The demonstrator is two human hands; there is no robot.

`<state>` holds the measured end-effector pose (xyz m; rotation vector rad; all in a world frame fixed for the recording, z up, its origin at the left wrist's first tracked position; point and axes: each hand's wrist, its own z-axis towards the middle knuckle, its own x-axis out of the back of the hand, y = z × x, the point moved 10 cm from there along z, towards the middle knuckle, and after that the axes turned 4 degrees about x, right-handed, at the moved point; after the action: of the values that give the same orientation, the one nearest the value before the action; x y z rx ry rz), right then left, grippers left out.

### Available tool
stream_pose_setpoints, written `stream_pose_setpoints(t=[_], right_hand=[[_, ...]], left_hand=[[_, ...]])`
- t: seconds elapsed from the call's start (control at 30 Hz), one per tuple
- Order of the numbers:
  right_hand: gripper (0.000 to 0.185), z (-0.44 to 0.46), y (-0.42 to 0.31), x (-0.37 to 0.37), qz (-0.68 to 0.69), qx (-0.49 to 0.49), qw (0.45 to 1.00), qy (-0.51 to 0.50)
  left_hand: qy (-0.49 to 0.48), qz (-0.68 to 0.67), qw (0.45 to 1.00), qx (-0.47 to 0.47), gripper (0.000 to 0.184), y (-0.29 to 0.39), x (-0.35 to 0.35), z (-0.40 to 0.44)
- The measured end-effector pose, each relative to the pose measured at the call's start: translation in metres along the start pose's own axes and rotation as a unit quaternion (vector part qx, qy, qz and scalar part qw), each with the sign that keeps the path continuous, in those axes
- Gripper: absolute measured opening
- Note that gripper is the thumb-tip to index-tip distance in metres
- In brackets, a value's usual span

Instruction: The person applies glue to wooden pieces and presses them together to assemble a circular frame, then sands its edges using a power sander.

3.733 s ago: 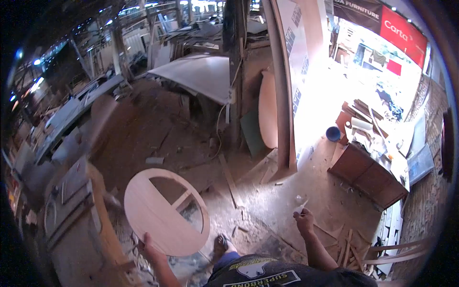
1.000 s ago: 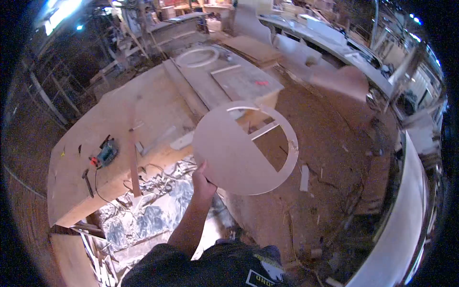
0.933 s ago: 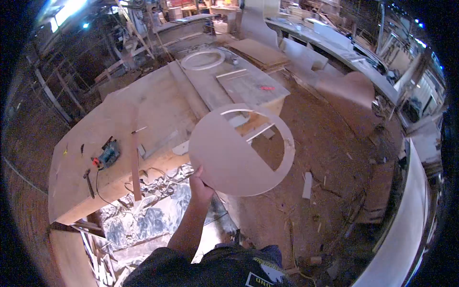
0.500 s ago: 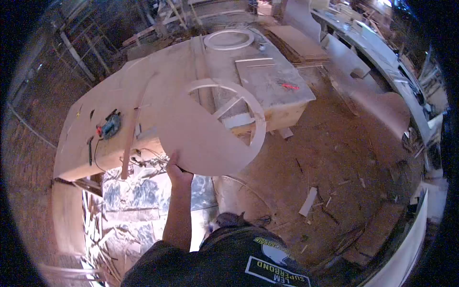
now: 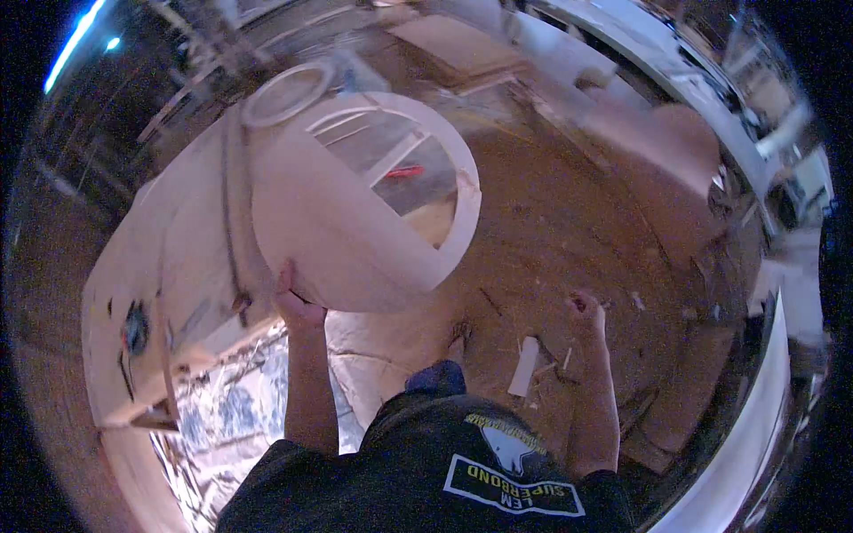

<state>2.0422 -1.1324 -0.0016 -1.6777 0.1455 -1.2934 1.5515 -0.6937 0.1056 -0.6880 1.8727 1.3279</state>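
My left hand (image 5: 300, 302) grips the lower left edge of a round wooden frame (image 5: 338, 231). This frame is a circle with a solid pale panel over its lower left part. Its upper right part is an open ring with a crossing bar, through which a red object (image 5: 404, 171) shows on the bench. The frame is held up in front of me, tilted, near the workbench. Away from it on the right, my right hand (image 5: 585, 311) hangs over the floor with fingers loosely curled and nothing visible in them.
A large workbench (image 5: 191, 195) stands to the left and ahead, with another oval ring (image 5: 289, 91) on it. A blurred power tool (image 5: 135, 329) lies at its near left. Wood scraps such as a pale strip (image 5: 524, 366) litter the floor. Stacked sheets (image 5: 458, 44) lie farther back.
My view has turned and moved right along the bench, with the round frame still in my left hand. My right hand has come into view at the right.
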Motion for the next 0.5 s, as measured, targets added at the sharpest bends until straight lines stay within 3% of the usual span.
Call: stream_pose_setpoints(t=[0.07,0.13,0.23,0.33,0.37,0.5], right_hand=[[0.038,-0.017,0.114,-0.003,-0.045,-0.009,0.999,0.026],[0.039,-0.084,0.187,0.007,-0.109,-0.140,0.980,-0.096],[0.038,-0.206,0.257,0.020,-0.108,-0.341,0.917,-0.175],[0.038,-0.278,0.279,0.025,-0.057,-0.471,0.872,-0.121],[0.038,-0.340,0.233,0.000,-0.060,-0.499,0.859,-0.096],[0.037,-0.324,0.269,0.002,-0.063,-0.507,0.859,-0.032]], left_hand=[[-0.019,0.019,1.000,0.016,0.050,-0.050,-0.046,0.050],[-0.037,0.037,0.997,0.055,0.050,-0.102,-0.083,0.100],[-0.036,0.045,0.994,0.094,0.049,-0.185,-0.155,0.142],[-0.077,0.022,0.989,0.124,0.050,-0.257,-0.226,0.171],[-0.092,-0.004,0.986,0.142,0.051,-0.159,-0.165,0.157],[-0.053,0.004,0.993,0.102,0.051,-0.207,-0.118,0.200]])
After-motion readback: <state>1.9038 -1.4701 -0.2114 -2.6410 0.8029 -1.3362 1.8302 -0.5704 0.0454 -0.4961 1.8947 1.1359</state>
